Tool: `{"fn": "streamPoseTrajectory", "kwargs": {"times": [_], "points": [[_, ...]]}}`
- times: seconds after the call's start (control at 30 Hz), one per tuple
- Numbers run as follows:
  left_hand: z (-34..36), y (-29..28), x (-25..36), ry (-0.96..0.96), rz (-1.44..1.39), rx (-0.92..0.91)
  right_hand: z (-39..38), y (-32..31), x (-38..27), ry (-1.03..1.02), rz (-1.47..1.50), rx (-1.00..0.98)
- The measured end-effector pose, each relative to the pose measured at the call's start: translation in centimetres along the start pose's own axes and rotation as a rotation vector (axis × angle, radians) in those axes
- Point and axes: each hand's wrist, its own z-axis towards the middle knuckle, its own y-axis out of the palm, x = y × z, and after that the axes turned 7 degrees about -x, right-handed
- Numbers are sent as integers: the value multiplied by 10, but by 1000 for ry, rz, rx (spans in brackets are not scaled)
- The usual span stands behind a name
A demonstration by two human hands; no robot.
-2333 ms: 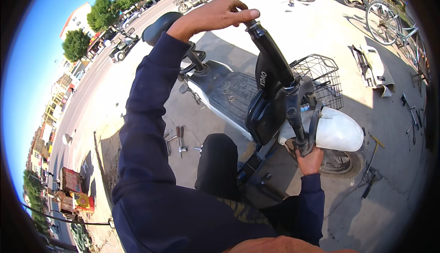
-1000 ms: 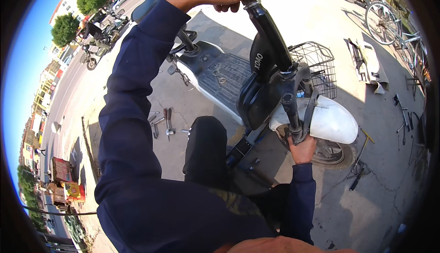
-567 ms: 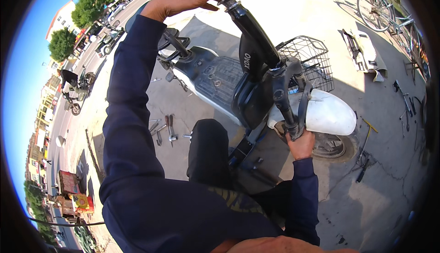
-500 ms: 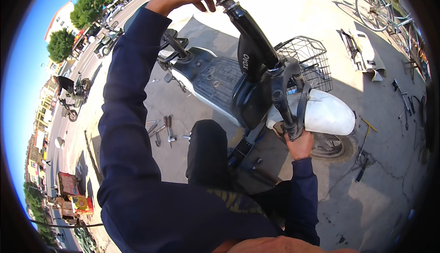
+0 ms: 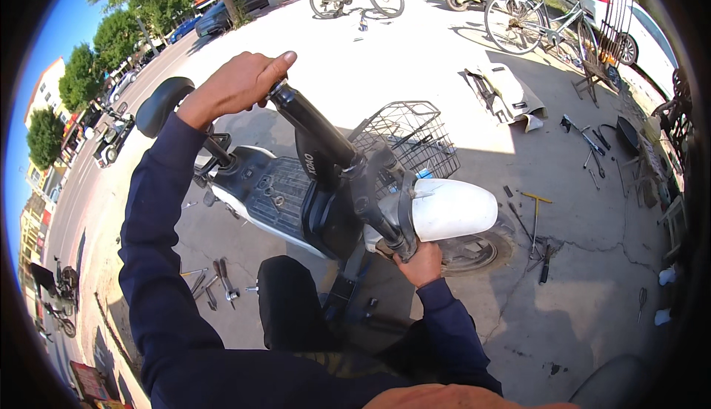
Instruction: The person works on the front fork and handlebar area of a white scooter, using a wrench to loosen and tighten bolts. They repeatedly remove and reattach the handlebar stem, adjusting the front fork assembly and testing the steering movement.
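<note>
On a grey concrete pavement [image 5: 585, 290], in from its left edge, is a black-and-white scooter [image 5: 274, 196]. The left hand [image 5: 241, 83], half-curled with thumb out, rests over the top of its black steering tube [image 5: 315, 124]; the right hand [image 5: 421, 263] is closed around a black fork leg's [image 5: 379, 221] lower end. A rounded white mudguard [image 5: 455, 209] covers the dark-tyred front wheel [image 5: 481, 251]; no handlebar shows, so the front end looks unfinished. Whether the wheel is fastened is hidden. Beyond the tube is a black wire basket [image 5: 409, 103], contents unclear.
</note>
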Motion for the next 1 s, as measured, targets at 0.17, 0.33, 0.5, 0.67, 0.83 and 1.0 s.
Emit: {"fn": "streamPoseTrajectory", "kwargs": {"times": [0.17,0.33,0.5,0.67,0.83,1.0], "points": [[18,1,-27,253,805,243,5,4,-10,17,-3,-15],[4,23,-35,593,265,548,4,-2,-16,45,23,-61],[4,-19,28,-281,115,-279,-3,-4,-11,63,14,-31],[10,10,-36,279,719,280,5,-1,-18,-15,-2,-8],[9,15,-38,541,264,436,4,2,-10,-93,-24,86],[6,-16,-1,-63,168,-87,1,-1,-13,-52,-22,55]]}}
